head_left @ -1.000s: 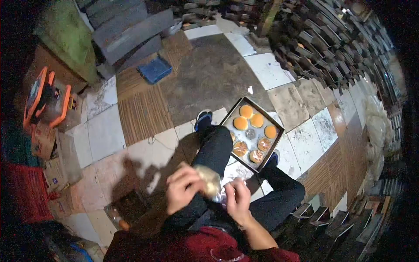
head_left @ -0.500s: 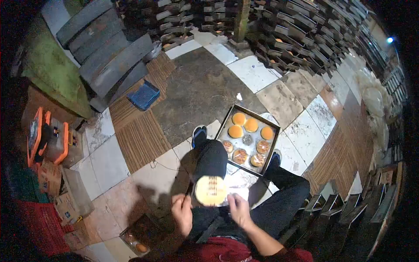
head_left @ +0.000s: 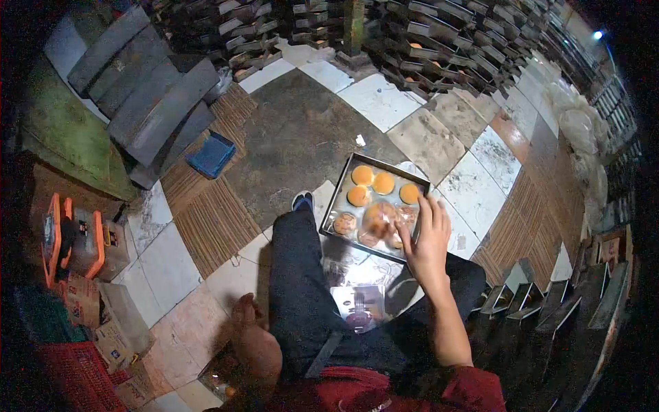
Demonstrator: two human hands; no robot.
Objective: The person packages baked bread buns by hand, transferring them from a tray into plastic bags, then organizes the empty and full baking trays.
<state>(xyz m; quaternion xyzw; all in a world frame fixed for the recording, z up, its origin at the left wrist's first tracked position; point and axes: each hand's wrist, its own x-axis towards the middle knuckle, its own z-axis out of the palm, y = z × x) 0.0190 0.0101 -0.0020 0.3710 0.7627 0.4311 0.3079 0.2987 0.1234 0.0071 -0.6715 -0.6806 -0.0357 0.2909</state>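
My right hand (head_left: pixel 429 237) is over the right side of a dark-rimmed square tray (head_left: pixel 328 218), thumb and fingers apart. Beside its thumb, a round bun in a clear wrapper (head_left: pixel 379 218) shows blurred over the tray's middle. Several plain golden buns (head_left: pixel 383 182) lie in the far half, and wrapped buns (head_left: pixel 344 222) with printed bags fill the near half. On my lap rests a flat, shiny pile of printed plastic bags (head_left: pixel 359 307). My left hand (head_left: pixel 248 317) hangs low at the left, dark and smeared, above a dark tray (head_left: pixel 218 374) holding a bun.
Tiled floor surrounds me, with a blue tray (head_left: pixel 211 155) on it. Stacked dark trays (head_left: pixel 439 41) line the back, and more stand at the lower right. Orange-handled clear boxes (head_left: pixel 82 240), cartons (head_left: pixel 79 299) and a red crate (head_left: pixel 79 371) stand at left.
The wrapped bun that both hands held over my lap has gone to the tray with my right hand. My left hand has dropped down to the left. The view has shifted slightly.
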